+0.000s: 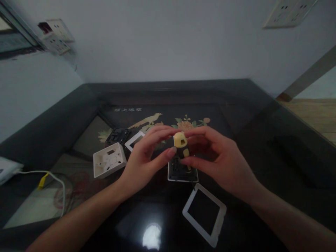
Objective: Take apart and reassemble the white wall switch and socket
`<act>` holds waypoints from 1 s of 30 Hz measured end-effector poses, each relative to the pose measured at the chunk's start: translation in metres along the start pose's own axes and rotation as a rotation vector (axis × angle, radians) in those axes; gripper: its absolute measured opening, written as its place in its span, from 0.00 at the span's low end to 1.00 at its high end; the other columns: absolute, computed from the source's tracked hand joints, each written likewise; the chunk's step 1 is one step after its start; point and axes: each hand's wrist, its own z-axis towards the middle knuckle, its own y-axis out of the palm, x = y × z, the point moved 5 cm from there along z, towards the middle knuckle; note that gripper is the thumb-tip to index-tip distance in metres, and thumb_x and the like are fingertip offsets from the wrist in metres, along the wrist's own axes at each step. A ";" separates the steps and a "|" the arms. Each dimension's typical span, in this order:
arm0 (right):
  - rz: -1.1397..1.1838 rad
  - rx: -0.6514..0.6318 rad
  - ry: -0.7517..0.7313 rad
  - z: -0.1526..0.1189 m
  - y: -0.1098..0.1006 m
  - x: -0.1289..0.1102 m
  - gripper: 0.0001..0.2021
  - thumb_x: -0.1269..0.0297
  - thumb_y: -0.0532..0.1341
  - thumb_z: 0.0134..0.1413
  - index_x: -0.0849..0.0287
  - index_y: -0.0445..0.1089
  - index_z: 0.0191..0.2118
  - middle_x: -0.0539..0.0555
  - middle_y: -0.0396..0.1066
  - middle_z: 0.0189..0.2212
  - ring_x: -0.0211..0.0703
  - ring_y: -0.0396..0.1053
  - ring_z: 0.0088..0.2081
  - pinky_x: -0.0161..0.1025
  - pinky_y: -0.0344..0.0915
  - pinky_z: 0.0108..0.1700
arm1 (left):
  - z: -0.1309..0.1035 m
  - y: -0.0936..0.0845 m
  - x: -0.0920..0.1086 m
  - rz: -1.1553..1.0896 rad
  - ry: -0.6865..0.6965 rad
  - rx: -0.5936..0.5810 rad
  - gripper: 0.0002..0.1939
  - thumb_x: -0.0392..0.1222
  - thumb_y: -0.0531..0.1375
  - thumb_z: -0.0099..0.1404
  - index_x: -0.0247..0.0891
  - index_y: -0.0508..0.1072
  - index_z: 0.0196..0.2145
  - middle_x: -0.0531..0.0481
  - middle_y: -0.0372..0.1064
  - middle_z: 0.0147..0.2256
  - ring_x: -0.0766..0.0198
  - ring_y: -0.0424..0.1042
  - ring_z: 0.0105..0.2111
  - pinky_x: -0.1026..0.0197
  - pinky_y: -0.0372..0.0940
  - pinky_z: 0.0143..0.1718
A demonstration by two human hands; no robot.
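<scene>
A stubby screwdriver (181, 140) with a yellow and black handle stands upright over the black back of a wall-socket module (180, 171), which has a white rim and lies on the table. My right hand (215, 154) has its thumb and fingers closed around the handle from the right. From the left, the thumb and fingertips of my left hand (149, 150) close on the same handle. The screwdriver's tip is hard to make out against the dark module. Just in front, a white square frame (190, 215) lies on the glossy table.
A white mounting box (107, 164) lies left of my hands, with a black module (118, 135) and another white frame (128, 144) behind it. A white device (9, 169) with a cable sits at the far left. The dark table (165, 85) meets the wall.
</scene>
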 end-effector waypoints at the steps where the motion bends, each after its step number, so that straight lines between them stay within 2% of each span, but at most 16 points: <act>1: 0.027 -0.004 0.007 -0.001 0.004 0.002 0.16 0.74 0.70 0.47 0.57 0.69 0.42 0.50 0.79 0.38 0.41 0.78 0.39 0.37 0.77 0.40 | 0.001 0.001 0.003 -0.014 -0.016 0.006 0.14 0.50 0.62 0.66 0.47 0.76 0.49 0.47 0.72 0.49 0.52 0.69 0.54 0.46 0.66 0.57; 5: 0.084 -0.003 0.044 -0.003 0.015 0.007 0.12 0.70 0.71 0.46 0.57 0.70 0.37 0.49 0.78 0.34 0.40 0.79 0.36 0.35 0.77 0.37 | -0.002 0.004 0.006 -0.078 -0.061 -0.021 0.14 0.53 0.64 0.64 0.48 0.79 0.45 0.48 0.74 0.49 0.51 0.71 0.53 0.45 0.67 0.57; 8: 0.118 -0.025 0.054 -0.001 0.017 0.012 0.10 0.68 0.71 0.47 0.57 0.70 0.35 0.48 0.78 0.33 0.39 0.79 0.36 0.35 0.76 0.38 | -0.006 -0.004 0.006 -0.156 -0.067 0.013 0.13 0.52 0.65 0.62 0.47 0.79 0.43 0.50 0.74 0.51 0.51 0.71 0.54 0.46 0.68 0.56; 10: 0.066 -0.035 0.036 -0.001 0.014 0.022 0.08 0.64 0.68 0.52 0.57 0.71 0.38 0.51 0.78 0.36 0.41 0.78 0.39 0.38 0.76 0.42 | -0.007 -0.012 0.007 -0.207 -0.071 0.052 0.10 0.49 0.65 0.64 0.47 0.78 0.42 0.50 0.76 0.47 0.55 0.75 0.49 0.50 0.71 0.52; 12: -0.104 -0.030 -0.003 -0.005 0.008 0.037 0.09 0.62 0.65 0.56 0.56 0.71 0.42 0.54 0.77 0.41 0.44 0.76 0.44 0.46 0.73 0.49 | -0.006 -0.020 0.007 -0.235 -0.066 0.101 0.09 0.46 0.64 0.65 0.45 0.77 0.43 0.51 0.78 0.42 0.58 0.78 0.42 0.54 0.74 0.48; 15: -0.413 -0.088 -0.056 -0.023 0.001 0.065 0.19 0.60 0.67 0.53 0.52 0.68 0.50 0.59 0.71 0.51 0.53 0.70 0.54 0.58 0.67 0.55 | -0.003 -0.027 0.006 -0.211 -0.023 0.162 0.10 0.45 0.63 0.66 0.43 0.74 0.45 0.51 0.77 0.38 0.61 0.78 0.38 0.57 0.75 0.45; 18: -0.533 -0.226 -0.033 -0.044 0.000 0.091 0.36 0.52 0.72 0.44 0.49 0.60 0.59 0.64 0.58 0.62 0.62 0.57 0.63 0.64 0.61 0.59 | 0.000 -0.025 0.001 -0.174 0.004 0.163 0.12 0.43 0.61 0.68 0.43 0.72 0.49 0.51 0.77 0.37 0.62 0.78 0.38 0.58 0.74 0.45; 20: -0.568 -0.289 0.002 -0.053 0.001 0.100 0.42 0.49 0.72 0.43 0.50 0.55 0.62 0.66 0.53 0.64 0.64 0.54 0.65 0.65 0.60 0.60 | 0.001 -0.023 -0.003 -0.166 0.022 0.166 0.11 0.42 0.61 0.69 0.43 0.72 0.48 0.52 0.77 0.37 0.63 0.77 0.37 0.59 0.73 0.45; 23: -0.591 -0.316 0.020 -0.056 0.003 0.106 0.41 0.53 0.71 0.46 0.50 0.52 0.63 0.66 0.52 0.64 0.62 0.54 0.64 0.64 0.59 0.60 | 0.001 -0.020 -0.008 -0.164 0.029 0.178 0.09 0.41 0.61 0.69 0.42 0.72 0.47 0.52 0.76 0.36 0.64 0.77 0.37 0.60 0.73 0.44; 30: -0.612 -0.259 -0.029 -0.056 0.005 0.111 0.38 0.62 0.70 0.48 0.48 0.52 0.62 0.61 0.54 0.63 0.57 0.55 0.63 0.60 0.61 0.61 | 0.001 -0.017 -0.014 -0.185 -0.015 0.164 0.09 0.41 0.61 0.68 0.42 0.72 0.46 0.52 0.75 0.35 0.65 0.77 0.36 0.63 0.72 0.42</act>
